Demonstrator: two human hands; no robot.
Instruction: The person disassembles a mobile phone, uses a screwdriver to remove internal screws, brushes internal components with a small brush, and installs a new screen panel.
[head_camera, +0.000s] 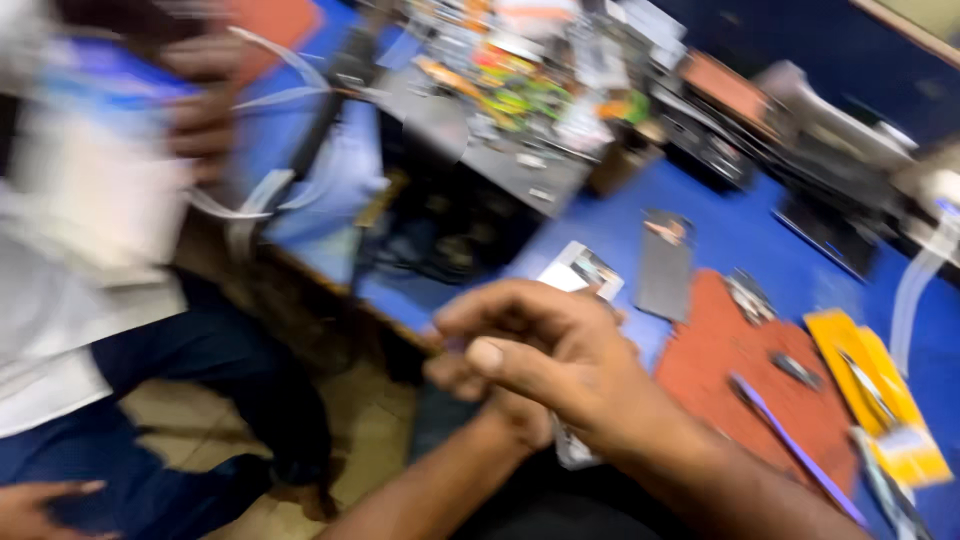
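Lower centre, our right hand curls over our left hand, pinching a small white card; left grip unclear.

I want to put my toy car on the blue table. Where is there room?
Bare blue tabletop shows between the flat grey rectangular panel and the dark devices at the back. A smaller bare strip lies between the rust-red mat and the yellow card. The far grey tray of colourful parts is crowded, and the mat holds small tools.
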